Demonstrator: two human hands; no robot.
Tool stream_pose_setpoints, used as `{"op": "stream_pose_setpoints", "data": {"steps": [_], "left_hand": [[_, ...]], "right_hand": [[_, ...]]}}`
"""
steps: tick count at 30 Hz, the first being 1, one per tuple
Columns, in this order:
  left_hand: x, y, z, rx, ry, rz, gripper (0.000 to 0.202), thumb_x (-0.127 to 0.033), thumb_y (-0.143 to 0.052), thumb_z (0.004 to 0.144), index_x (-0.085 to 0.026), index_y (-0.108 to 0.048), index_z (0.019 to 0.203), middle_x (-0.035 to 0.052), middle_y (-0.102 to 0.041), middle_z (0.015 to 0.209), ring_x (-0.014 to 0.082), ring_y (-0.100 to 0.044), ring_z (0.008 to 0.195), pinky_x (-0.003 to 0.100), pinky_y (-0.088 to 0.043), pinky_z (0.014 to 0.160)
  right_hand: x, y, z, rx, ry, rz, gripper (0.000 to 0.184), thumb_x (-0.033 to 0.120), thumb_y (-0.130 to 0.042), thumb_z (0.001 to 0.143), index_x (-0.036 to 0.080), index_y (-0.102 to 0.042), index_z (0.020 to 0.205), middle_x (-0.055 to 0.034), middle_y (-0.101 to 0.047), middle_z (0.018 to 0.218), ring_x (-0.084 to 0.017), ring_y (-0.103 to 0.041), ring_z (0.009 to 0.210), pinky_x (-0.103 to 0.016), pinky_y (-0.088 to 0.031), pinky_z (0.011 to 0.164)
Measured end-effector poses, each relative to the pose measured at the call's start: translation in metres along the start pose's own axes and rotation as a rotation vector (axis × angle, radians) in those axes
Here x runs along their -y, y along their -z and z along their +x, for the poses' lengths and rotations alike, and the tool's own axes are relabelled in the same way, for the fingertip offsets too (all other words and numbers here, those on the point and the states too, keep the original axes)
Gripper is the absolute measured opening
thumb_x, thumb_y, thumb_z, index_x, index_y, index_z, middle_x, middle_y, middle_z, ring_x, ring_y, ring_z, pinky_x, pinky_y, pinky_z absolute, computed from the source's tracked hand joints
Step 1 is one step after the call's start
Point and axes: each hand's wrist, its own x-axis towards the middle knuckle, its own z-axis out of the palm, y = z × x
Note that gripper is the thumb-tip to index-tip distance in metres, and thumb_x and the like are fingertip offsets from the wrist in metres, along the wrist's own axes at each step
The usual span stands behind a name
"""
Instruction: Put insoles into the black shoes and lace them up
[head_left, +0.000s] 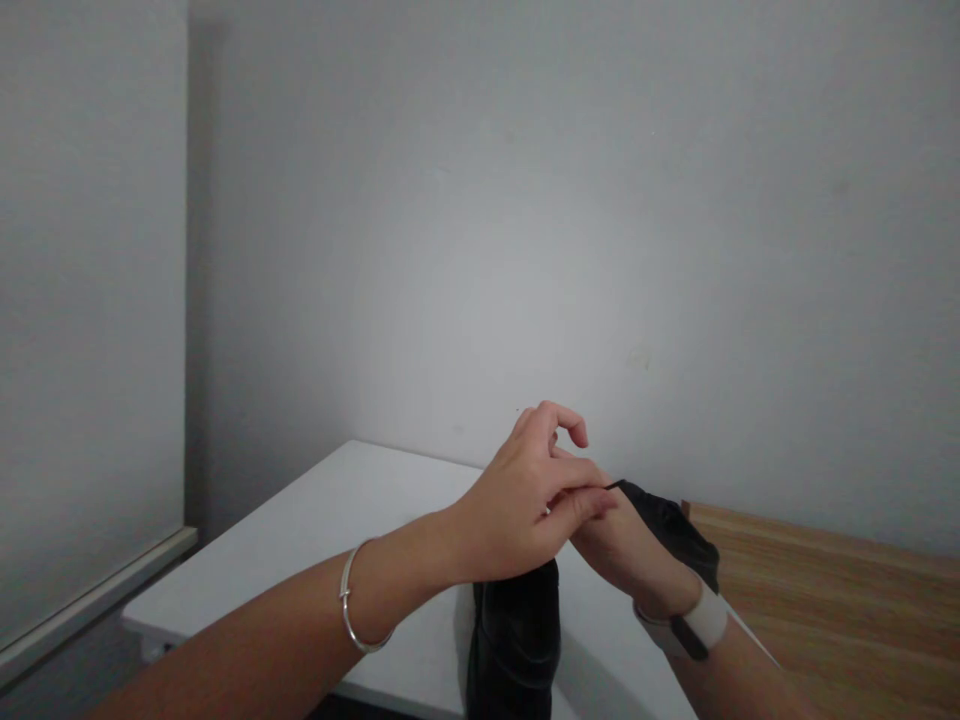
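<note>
My left hand reaches across from the left, its thumb and index finger pinched together over the back of my right hand. A thin dark line shows at those fingertips; whether it is held or lies behind them I cannot tell. Another finger of the left hand is raised and bent. The right hand's fingers are hidden behind the left hand. Beneath my left hand stands a black leather shoe. A second black shoe is partly covered by my right hand and wrist.
Both shoes are at a white table against a pale wall. On the right, a wood-grained surface adjoins it. A white panel with a ledge stands at the left. My wrists carry a silver bangle and a white band.
</note>
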Motion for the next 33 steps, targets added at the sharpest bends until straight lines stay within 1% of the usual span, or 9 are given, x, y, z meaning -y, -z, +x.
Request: {"op": "stream_pose_setpoints", "data": {"steps": [4, 7, 11, 14, 17, 22, 25, 28, 33], "left_hand": [[0.001, 0.000, -0.001, -0.022, -0.005, -0.007, 0.016, -0.024, -0.057, 0.091, -0.017, -0.070, 0.084, 0.0118, -0.047, 0.119, 0.0256, -0.040, 0.121, 0.042, -0.033, 0.105], [0.016, 0.004, -0.008, -0.069, 0.140, -0.280, 0.024, -0.029, -0.053, 0.094, -0.017, -0.067, 0.079, 0.0110, -0.048, 0.128, 0.0254, -0.040, 0.127, 0.042, -0.030, 0.108], [0.058, 0.009, -0.033, -0.174, 0.510, -0.931, 0.032, -0.046, -0.052, 0.092, -0.016, -0.059, 0.084, 0.0039, -0.062, 0.075, 0.0161, -0.060, 0.068, 0.036, -0.051, 0.074], [0.092, 0.017, -0.063, -0.362, 0.653, -0.922, 0.033, -0.045, -0.065, 0.084, -0.012, -0.062, 0.085, -0.0040, -0.048, 0.057, 0.0058, -0.037, 0.047, 0.018, -0.033, 0.047], [0.117, 0.026, -0.096, -0.429, 0.754, -0.754, 0.037, -0.048, -0.067, 0.081, -0.011, -0.063, 0.084, -0.0072, -0.038, 0.052, 0.0051, -0.026, 0.046, 0.018, -0.018, 0.044], [0.132, 0.021, -0.129, -0.256, 0.877, -0.496, 0.045, -0.055, -0.059, 0.083, -0.012, -0.061, 0.094, -0.0050, -0.049, 0.056, 0.0077, -0.030, 0.049, 0.022, -0.019, 0.048], [0.130, 0.009, -0.128, -0.090, 0.805, -0.395, 0.039, -0.049, -0.053, 0.088, -0.013, -0.057, 0.103, -0.0011, -0.062, 0.061, 0.0097, -0.036, 0.051, 0.023, -0.024, 0.051], [0.123, -0.005, -0.120, 0.039, 0.743, -0.344, 0.026, -0.039, -0.053, 0.089, -0.014, -0.061, 0.092, 0.0024, -0.068, 0.067, 0.0120, -0.049, 0.059, 0.023, -0.033, 0.058], [0.110, -0.022, -0.112, 0.235, 0.713, -0.194, 0.016, -0.023, -0.057, 0.083, -0.014, -0.070, 0.081, 0.0030, -0.071, 0.075, 0.0146, -0.061, 0.071, 0.023, -0.042, 0.066]], "right_hand": [[-0.001, -0.003, 0.004, -0.187, -0.011, 0.108, 0.019, 0.034, -0.073, 0.076, 0.020, -0.069, 0.087, -0.0025, -0.065, 0.082, -0.016, -0.056, 0.076, -0.029, -0.047, 0.069], [-0.005, 0.007, 0.006, -0.354, -0.052, 0.257, 0.023, 0.040, -0.077, 0.073, 0.020, -0.070, 0.083, 0.0011, -0.058, 0.069, -0.011, -0.047, 0.061, -0.023, -0.041, 0.057], [-0.029, 0.039, -0.009, -0.498, -0.094, 0.204, 0.029, 0.045, -0.077, 0.072, 0.018, -0.072, 0.082, 0.0004, -0.054, 0.068, -0.007, -0.033, 0.053, -0.021, -0.025, 0.046], [-0.056, 0.070, -0.034, -0.599, -0.153, 0.045, 0.037, 0.048, -0.080, 0.067, 0.015, -0.072, 0.084, 0.0000, -0.054, 0.067, -0.006, -0.031, 0.050, -0.023, -0.020, 0.045], [-0.080, 0.095, -0.063, -0.686, -0.217, -0.072, 0.044, 0.051, -0.080, 0.064, 0.014, -0.072, 0.086, -0.0001, -0.052, 0.065, -0.008, -0.033, 0.050, -0.024, -0.019, 0.045], [-0.107, 0.100, -0.090, -0.674, -0.322, -0.154, 0.046, 0.055, -0.077, 0.065, 0.015, -0.071, 0.086, 0.0012, -0.049, 0.063, -0.009, -0.033, 0.048, -0.026, -0.020, 0.046], [-0.113, 0.082, -0.090, -0.528, -0.378, -0.150, 0.045, 0.054, -0.075, 0.069, 0.014, -0.071, 0.090, 0.0041, -0.044, 0.056, -0.008, -0.030, 0.047, -0.025, -0.018, 0.046], [-0.112, 0.059, -0.086, -0.408, -0.436, -0.130, 0.045, 0.054, -0.075, 0.069, 0.014, -0.070, 0.089, 0.0057, -0.041, 0.053, -0.007, -0.028, 0.045, -0.023, -0.015, 0.045], [-0.112, 0.032, -0.079, -0.366, -0.490, -0.096, 0.050, 0.061, -0.075, 0.064, 0.015, -0.066, 0.082, 0.0072, -0.038, 0.050, -0.007, -0.027, 0.044, -0.022, -0.015, 0.042]]}}
